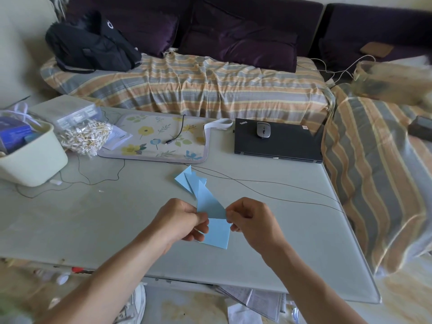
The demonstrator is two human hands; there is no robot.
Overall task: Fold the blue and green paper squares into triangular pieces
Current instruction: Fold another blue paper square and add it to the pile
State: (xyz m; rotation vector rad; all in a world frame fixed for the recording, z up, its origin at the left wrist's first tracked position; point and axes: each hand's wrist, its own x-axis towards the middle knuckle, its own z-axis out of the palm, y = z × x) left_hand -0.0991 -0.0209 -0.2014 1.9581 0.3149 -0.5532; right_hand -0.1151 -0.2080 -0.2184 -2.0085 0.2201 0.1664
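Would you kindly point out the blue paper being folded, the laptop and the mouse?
blue paper (216,232), head view, lower flap between the hands.
laptop (287,146), head view, bare black lid.
mouse (263,129), head view, its grey top.

Both bare forearms are reaching in from the bottom edge, converging toward the middle of the view above the counter (268,206). Left hand (181,219): knuckles facing up, fingers curling inward, thumb and fingertips pinching the left edge of the blue paper (214,220) at its fold line. Right hand (251,218): back of hand facing up, fingers curling, thumb and forefinger pinching the right edge of the same sheet at the fold. The two hands are sitting level with each other, near but not touching, the paper spanning between them. Wrists are holding roughly straight; both forearms are bare up to the frame edge.
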